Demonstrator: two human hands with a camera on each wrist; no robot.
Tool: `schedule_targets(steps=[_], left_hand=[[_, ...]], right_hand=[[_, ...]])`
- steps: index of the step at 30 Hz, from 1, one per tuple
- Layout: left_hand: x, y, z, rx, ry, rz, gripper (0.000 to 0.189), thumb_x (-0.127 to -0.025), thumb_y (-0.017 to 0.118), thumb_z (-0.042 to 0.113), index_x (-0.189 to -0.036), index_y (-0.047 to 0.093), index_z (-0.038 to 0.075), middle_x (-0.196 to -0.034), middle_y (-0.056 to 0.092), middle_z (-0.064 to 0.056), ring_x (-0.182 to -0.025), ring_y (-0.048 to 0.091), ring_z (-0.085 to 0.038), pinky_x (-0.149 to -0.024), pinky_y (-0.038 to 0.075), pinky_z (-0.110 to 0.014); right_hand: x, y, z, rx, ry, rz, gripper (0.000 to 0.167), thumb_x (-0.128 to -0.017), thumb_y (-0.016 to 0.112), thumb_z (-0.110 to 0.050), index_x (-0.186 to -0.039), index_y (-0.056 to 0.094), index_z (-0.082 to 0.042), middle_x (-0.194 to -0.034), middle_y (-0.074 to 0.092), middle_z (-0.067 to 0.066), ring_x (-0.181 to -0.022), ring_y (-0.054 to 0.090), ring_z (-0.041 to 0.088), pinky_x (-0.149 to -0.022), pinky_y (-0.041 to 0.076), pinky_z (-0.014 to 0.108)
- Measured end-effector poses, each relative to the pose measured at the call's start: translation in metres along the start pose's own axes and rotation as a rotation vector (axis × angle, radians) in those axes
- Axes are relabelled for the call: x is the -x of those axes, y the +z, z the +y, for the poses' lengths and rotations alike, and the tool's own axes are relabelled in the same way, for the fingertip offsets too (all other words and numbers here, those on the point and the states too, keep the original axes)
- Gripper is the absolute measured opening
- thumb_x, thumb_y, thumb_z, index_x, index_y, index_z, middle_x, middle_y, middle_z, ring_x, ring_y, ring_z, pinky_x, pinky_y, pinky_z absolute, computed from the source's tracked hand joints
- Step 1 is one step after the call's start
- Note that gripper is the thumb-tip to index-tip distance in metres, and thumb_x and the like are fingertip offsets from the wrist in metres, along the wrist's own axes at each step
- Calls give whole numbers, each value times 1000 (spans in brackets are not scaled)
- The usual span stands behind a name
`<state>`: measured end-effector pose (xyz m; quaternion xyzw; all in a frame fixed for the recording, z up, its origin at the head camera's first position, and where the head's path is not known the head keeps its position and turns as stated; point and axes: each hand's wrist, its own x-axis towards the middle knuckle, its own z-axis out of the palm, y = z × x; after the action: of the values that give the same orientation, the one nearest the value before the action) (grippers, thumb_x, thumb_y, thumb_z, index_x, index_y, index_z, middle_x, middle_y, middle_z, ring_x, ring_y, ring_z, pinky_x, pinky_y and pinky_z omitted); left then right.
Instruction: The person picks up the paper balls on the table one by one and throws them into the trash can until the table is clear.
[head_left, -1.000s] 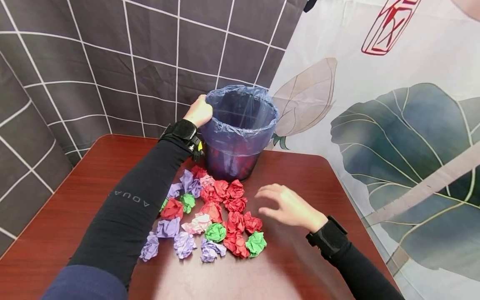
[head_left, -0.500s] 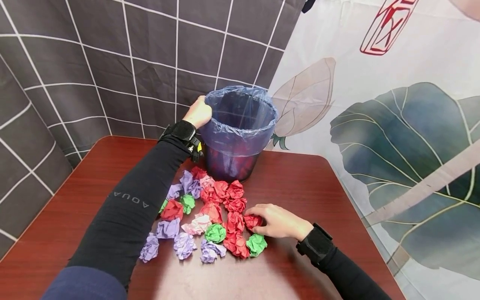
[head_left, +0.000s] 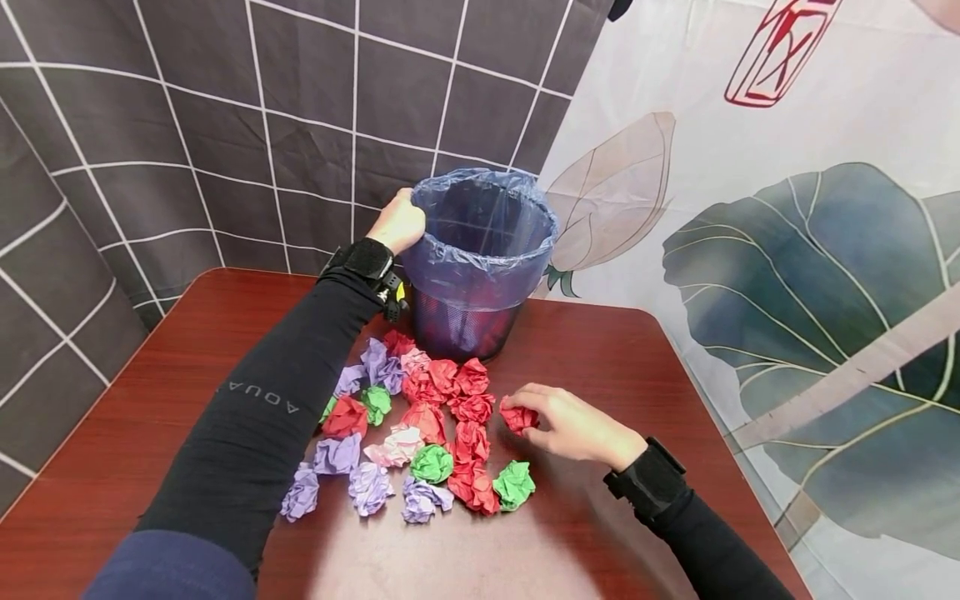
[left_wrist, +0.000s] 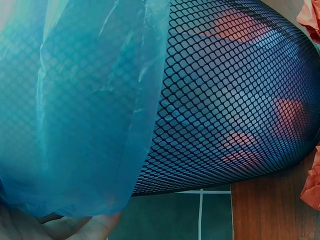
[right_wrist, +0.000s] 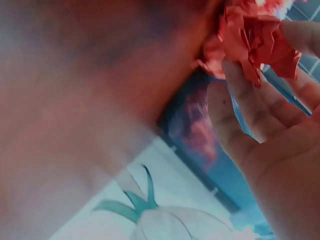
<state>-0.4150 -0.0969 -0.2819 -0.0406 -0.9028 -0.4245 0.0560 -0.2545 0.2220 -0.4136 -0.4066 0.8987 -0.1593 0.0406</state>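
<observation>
At the back of the table stands a black mesh wastebasket (head_left: 467,321) lined with a blue plastic bag (head_left: 480,279). My left hand (head_left: 399,223) grips its left rim, fingers curled over the bag. Through the mesh (left_wrist: 240,100) in the left wrist view, red and purple paper shows inside. My right hand (head_left: 573,425) holds a crumpled red paper ball (head_left: 517,417) between thumb and fingers, just right of the pile. In the right wrist view that red paper ball (right_wrist: 262,42) sits between the thumb and fingertips.
Several crumpled paper balls lie in front of the wastebasket: red (head_left: 471,442), green (head_left: 513,485), purple (head_left: 369,489) and pink (head_left: 395,447). My left forearm (head_left: 262,400) covers part of the pile's left side. A grey checked curtain (head_left: 300,125) hangs behind the table (head_left: 600,358).
My right hand has come down from beside the pile, taken hold of a red paper ball and drawn it slightly up and to the right. The left hand stays on the rim.
</observation>
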Motion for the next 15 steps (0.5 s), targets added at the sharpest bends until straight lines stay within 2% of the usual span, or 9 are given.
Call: schedule_targets(steps=[6, 15], left_hand=[[2, -1, 2, 4, 0, 2, 64, -91, 29, 10, -154, 29, -5, -157, 38, -22, -145, 38, -35, -120, 30, -39], [3, 0, 1, 15, 7, 3, 64, -90, 29, 10, -152, 31, -5, -156, 40, -23, -143, 40, -36, -119, 31, -40]], right_hand=[[-1, -33, 0, 48, -45, 138, 39, -87, 69, -5, -124, 68, -16, -123, 62, -5, -114, 57, 9, -101, 50, 34], [-11, -75, -6, 139, -78, 309, 45, -86, 69, -3, -130, 64, -13, -131, 60, 3, -119, 55, 17, -101, 46, 36]])
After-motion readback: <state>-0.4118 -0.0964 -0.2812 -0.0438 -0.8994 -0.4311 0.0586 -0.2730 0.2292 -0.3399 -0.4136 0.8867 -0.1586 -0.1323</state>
